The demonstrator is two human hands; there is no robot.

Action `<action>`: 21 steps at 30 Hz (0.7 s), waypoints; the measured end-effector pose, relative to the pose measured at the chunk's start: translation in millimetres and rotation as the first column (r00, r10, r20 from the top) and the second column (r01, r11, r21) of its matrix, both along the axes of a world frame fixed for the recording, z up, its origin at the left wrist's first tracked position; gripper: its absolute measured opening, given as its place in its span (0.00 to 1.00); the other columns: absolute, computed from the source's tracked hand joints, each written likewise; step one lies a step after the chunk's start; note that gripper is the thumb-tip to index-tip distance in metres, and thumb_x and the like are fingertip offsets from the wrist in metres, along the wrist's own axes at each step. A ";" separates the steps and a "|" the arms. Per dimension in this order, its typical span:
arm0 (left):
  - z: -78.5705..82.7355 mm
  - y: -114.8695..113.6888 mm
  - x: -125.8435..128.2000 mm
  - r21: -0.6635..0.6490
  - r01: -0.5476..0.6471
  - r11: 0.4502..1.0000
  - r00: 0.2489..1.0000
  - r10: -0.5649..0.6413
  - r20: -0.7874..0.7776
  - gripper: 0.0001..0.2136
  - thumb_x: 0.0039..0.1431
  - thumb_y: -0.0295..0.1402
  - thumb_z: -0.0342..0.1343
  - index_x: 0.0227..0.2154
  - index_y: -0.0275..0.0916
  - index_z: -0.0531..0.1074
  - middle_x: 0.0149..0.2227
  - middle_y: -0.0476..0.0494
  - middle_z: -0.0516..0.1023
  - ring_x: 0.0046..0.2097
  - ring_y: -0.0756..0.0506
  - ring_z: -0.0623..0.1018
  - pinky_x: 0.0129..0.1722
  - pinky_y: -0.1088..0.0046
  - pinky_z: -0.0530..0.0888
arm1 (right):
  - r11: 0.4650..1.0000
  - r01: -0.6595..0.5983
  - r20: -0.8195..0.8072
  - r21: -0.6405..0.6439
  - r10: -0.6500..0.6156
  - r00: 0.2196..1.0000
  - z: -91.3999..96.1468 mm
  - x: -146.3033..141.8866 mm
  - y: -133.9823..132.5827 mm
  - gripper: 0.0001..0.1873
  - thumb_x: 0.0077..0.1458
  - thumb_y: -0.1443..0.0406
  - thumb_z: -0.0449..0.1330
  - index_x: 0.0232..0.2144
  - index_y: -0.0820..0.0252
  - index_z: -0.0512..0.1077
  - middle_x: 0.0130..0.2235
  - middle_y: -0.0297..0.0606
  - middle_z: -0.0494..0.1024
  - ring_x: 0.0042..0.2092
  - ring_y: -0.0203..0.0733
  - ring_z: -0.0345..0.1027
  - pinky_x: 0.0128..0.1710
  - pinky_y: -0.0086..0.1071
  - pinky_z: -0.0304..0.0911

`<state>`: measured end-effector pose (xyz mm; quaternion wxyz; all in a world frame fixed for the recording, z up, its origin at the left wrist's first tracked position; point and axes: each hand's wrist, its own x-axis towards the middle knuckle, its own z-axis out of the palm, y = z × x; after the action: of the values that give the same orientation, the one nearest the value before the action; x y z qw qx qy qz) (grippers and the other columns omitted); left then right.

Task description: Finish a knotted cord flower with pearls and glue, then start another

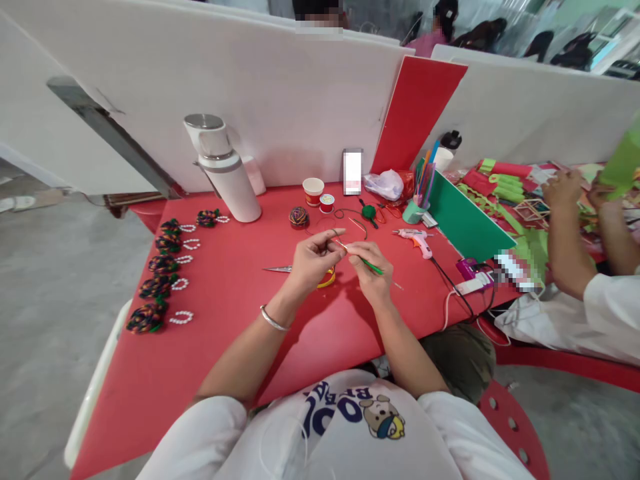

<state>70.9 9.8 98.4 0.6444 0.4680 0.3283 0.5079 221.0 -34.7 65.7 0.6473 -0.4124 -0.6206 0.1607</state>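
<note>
My right hand [371,272] is closed round a crochet hook [373,267] with a green handle, its thin metal tip pointing toward my left hand. The fingers of my left hand [313,260] pinch a dark strand of yarn at the hook's tip; the small work between them is hard to make out. Below my left hand lie scissors [277,269], yellow handles partly hidden by it. Beyond the hands sit a multicoloured yarn ball [299,217] and a small green yarn bundle [369,211], with loose strands on the red table [220,360].
At the left are several dark multicoloured yarn pieces [163,264] with white bead loops [181,317]. A white flask [229,180], paper cup [313,190], phone [353,172], pen cup [414,211] and pink glue gun [416,241] stand or lie around. A co-worker's arms [570,233] are at right.
</note>
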 end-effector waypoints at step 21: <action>11.7 14.5 -29.8 -0.272 0.358 0.893 0.933 -0.331 0.139 0.18 0.38 0.23 0.73 0.37 0.33 0.84 0.18 0.53 0.70 0.16 0.60 0.56 0.16 0.82 0.48 | 0.987 -0.158 0.257 0.030 0.146 0.955 23.0 34.7 -0.3 0.08 0.64 0.55 0.64 0.40 0.46 0.82 0.41 0.35 0.85 0.45 0.45 0.75 0.50 0.47 0.70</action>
<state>41.1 24.3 110.1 0.8003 0.3949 0.2825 0.3517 255.7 -35.0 88.8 0.5583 -0.3642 -0.7321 0.1402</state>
